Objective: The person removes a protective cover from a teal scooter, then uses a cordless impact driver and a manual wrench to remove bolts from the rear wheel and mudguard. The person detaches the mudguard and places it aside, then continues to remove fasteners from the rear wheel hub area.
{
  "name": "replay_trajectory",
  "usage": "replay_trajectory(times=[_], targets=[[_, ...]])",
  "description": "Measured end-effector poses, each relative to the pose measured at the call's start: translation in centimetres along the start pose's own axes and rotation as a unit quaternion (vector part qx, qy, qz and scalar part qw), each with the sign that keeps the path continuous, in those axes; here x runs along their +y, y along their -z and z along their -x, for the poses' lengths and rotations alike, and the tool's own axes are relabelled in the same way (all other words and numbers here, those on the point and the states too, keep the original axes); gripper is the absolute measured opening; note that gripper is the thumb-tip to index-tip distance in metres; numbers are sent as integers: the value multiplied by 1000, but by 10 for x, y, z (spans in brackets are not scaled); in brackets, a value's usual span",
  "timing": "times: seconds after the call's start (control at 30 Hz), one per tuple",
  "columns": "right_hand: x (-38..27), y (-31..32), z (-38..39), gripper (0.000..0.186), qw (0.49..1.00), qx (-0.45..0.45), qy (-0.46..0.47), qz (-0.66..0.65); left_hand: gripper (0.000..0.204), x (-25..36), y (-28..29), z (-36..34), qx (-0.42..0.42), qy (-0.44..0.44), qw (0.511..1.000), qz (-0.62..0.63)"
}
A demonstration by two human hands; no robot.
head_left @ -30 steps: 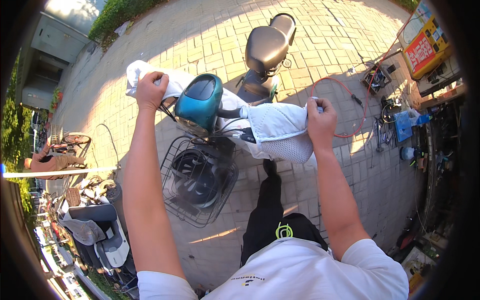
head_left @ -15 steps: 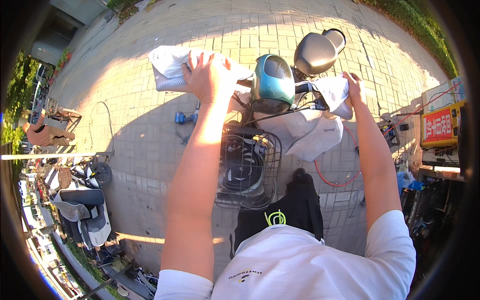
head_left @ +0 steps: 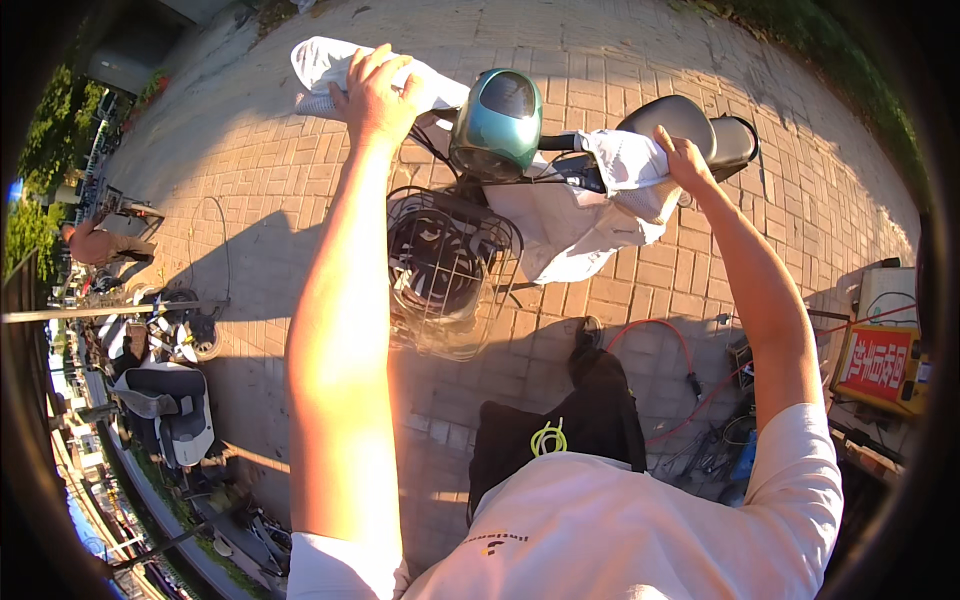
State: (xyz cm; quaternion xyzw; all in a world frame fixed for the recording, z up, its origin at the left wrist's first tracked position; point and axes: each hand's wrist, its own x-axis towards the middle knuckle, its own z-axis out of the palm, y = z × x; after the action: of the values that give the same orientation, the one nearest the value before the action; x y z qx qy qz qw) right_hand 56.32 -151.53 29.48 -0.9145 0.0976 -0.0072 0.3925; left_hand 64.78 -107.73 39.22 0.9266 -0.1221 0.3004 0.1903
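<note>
An electric scooter stands before me, its basket end nearest. My left hand [head_left: 382,97] lies over the white handlebar cover [head_left: 325,65] on the left, fingers curled across its top. On the other side, my right hand [head_left: 686,163] holds the outer end of the right white handlebar cover [head_left: 632,158], thumb raised. Both arms are stretched out. Between the covers sits the teal headlight housing [head_left: 497,125]. Below it, a wire basket [head_left: 455,275] contains dark and white items I cannot make out. White cloth [head_left: 560,235] hangs under the right handlebar.
The dark seat [head_left: 670,130] lies beyond the handlebars. A red hose [head_left: 655,325] and cables cross the brick paving on the right, near a yellow box with a red sign [head_left: 870,360]. Another scooter [head_left: 165,410] and a person [head_left: 95,240] are at the left.
The scooter has shifted away from me and leftward in view, its basket farther from my legs and its seat swung right. Both hands have moved with the handlebar covers.
</note>
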Motion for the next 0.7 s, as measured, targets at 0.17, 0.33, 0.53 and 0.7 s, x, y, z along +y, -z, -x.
replay_trajectory(times=[0.17, 0.33, 0.53, 0.7], targets=[[-22, 20, 52, 60, 985, -154, 75, 10, 41, 70, -10, 39, -3, -32, 973, 228], [-67, -11, 132, 57, 993, -106, -32, -46, 63, 183, -6, 124, -131, 52, 950, 280], [-107, -70, 150, 48, 949, -88, -48, -299, 66, 200, 1, 135, -176, 51, 961, 206], [-178, -142, 125, 50, 850, -98, 28, -516, 54, 142, 24, 116, -143, 19, 979, 144]])
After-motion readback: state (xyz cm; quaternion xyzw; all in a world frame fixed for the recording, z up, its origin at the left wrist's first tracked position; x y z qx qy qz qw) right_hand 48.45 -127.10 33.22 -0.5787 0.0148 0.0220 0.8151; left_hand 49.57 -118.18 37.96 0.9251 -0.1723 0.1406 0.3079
